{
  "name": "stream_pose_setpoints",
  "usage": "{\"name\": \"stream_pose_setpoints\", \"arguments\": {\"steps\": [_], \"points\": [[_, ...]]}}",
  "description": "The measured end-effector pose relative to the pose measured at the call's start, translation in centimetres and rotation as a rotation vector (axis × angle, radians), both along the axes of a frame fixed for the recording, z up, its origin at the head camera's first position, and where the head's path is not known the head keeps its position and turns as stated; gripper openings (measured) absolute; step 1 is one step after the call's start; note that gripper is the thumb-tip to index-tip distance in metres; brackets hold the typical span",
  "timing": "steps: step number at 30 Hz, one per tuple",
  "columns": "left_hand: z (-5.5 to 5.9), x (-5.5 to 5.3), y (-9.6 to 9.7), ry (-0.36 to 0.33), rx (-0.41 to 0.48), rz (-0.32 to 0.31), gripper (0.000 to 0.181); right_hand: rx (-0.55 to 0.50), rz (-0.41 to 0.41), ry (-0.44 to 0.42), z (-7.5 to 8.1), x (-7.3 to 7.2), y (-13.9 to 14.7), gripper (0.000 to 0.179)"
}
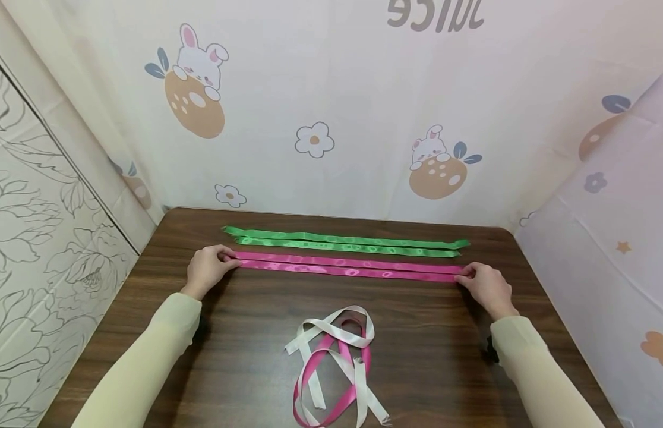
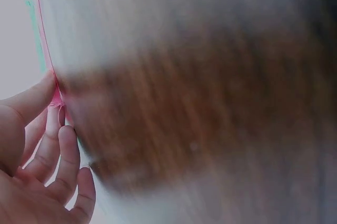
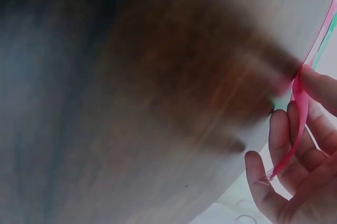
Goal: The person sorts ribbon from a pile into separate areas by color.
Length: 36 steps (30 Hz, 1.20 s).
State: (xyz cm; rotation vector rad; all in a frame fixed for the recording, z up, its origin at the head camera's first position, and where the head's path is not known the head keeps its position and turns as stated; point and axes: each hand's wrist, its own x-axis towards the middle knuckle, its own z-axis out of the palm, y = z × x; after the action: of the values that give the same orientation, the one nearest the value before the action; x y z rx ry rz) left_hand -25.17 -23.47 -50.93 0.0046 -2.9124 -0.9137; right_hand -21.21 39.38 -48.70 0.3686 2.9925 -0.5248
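1. I see two strips of pink satin ribbon [image 1: 331,270] stretched side by side across the dark wood-grain bench [image 1: 246,333], toward its far edge; they run nearly parallel, with a thin gap between them.
2. The left hand [image 1: 207,268] is at their left end; thumb and index finger pinch the pink ribbon, while I see the other fingers loosely fanned in the left wrist view.
3. The right hand [image 1: 486,288] is at the opposite end; its thumb and forefinger pinch the ribbon too, and a pink tail [image 3: 301,103] with a frayed tip hangs past the remaining fingers, which are spread.
4. Just beyond lie two strips of green satin ribbon [image 1: 331,245]; their ends look frayed.
5. Nearer my viewpoint, white ribbon [image 1: 360,386] and a loose pink ribbon [image 1: 341,406] lie tangled in loops, well apart from both hands.
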Motion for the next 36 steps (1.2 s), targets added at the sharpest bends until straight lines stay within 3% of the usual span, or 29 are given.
{"name": "stream_pose_setpoints", "arguments": {"steps": [10,18,28,36], "points": [[0.1,0.4,-0.3,0.003,0.008,0.020,0.032,0.000,-0.024,-0.011,0.0,0.4,0.8,0.046],[0.8,0.7,-0.4,0.037,0.015,0.041,0.032,0.020,-0.038,0.024,1.0,0.9,2.0,0.042],[2.3,0.8,1.5,0.106,0.027,-0.018,0.030,0.069,0.000,0.098,1.2,1.2,2.3,0.033],[4.6,1.4,3.7,0.126,0.077,-0.094,0.031,0.080,0.032,0.243,2.4,1.6,1.1,0.025]]}}
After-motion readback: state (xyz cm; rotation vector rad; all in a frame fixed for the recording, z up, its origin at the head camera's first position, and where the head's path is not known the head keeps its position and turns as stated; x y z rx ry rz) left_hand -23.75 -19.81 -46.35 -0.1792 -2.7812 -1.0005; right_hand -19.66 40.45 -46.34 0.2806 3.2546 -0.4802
